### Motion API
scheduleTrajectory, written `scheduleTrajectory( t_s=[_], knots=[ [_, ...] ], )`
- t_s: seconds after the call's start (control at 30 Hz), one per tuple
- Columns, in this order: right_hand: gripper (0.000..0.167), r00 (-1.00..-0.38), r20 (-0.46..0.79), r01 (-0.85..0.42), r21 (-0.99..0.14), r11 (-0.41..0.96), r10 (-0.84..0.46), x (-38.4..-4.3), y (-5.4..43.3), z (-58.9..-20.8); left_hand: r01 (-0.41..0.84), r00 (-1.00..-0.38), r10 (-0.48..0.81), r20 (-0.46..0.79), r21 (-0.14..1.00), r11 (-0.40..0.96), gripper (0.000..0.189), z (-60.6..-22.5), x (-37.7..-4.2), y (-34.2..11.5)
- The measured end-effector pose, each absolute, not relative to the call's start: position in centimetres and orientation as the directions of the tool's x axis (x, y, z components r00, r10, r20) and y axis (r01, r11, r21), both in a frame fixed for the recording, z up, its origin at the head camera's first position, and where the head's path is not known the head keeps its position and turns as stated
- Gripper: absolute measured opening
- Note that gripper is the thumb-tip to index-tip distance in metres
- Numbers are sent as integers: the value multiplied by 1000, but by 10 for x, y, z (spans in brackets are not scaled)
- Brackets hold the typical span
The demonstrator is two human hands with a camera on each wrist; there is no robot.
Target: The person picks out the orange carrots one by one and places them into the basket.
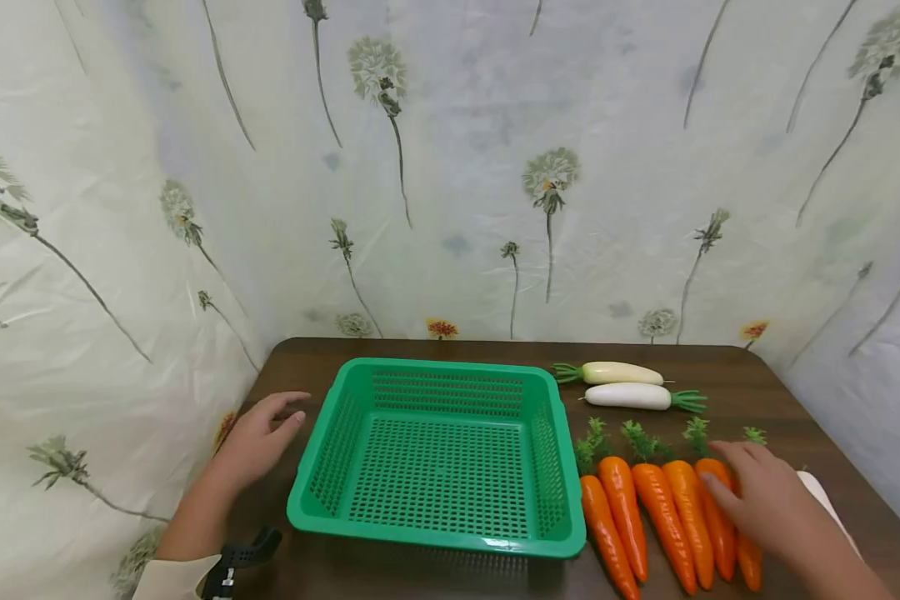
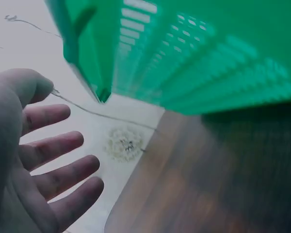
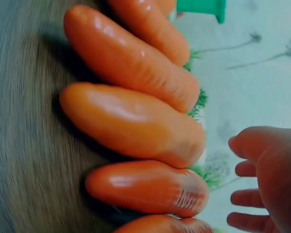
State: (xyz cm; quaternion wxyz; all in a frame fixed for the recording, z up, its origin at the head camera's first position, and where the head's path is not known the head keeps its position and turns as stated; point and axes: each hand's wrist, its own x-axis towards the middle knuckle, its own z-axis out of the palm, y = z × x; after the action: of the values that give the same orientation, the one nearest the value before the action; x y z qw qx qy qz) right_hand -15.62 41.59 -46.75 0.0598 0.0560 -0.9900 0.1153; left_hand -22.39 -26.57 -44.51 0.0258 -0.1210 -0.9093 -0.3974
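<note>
I think the step is reaching: my right hand (image 1: 771, 493), loose and empty, is over the carrots (image 1: 663, 518), four o'clock in the head view. Next needs a gentle pinch. My left hand (image 1: 258, 440), eight o'clock, is empty too.

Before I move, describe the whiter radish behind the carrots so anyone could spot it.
Start at the green basket; right of its far right corner lies a white radish, beyond the carrots. Unlike the yellowish radish behind it, its green leaves point right in the head view, not left.
</note>
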Motion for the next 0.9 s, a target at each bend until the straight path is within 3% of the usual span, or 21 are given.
scheduleTrajectory(
  t_s=[0.23,0.57,0.73,0.9],
  knots=[
    [62,-995,89,1,-316,949,31,-144,417,-478,280,-957,195,213,847,451,43,-450,-210,-258],
    [57,-973,190,56,-363,930,133,-133,427,-488,357,-920,235,314,919,169,47,-473,-210,-252],
    [58,-976,156,85,-371,925,152,-132,431,-492,372,-899,282,335,924,90,49,-478,-214,-248],
    [54,-974,185,52,-386,921,132,-132,435,-500,417,-876,309,370,903,102,48,-486,-216,-245]
  ],
)
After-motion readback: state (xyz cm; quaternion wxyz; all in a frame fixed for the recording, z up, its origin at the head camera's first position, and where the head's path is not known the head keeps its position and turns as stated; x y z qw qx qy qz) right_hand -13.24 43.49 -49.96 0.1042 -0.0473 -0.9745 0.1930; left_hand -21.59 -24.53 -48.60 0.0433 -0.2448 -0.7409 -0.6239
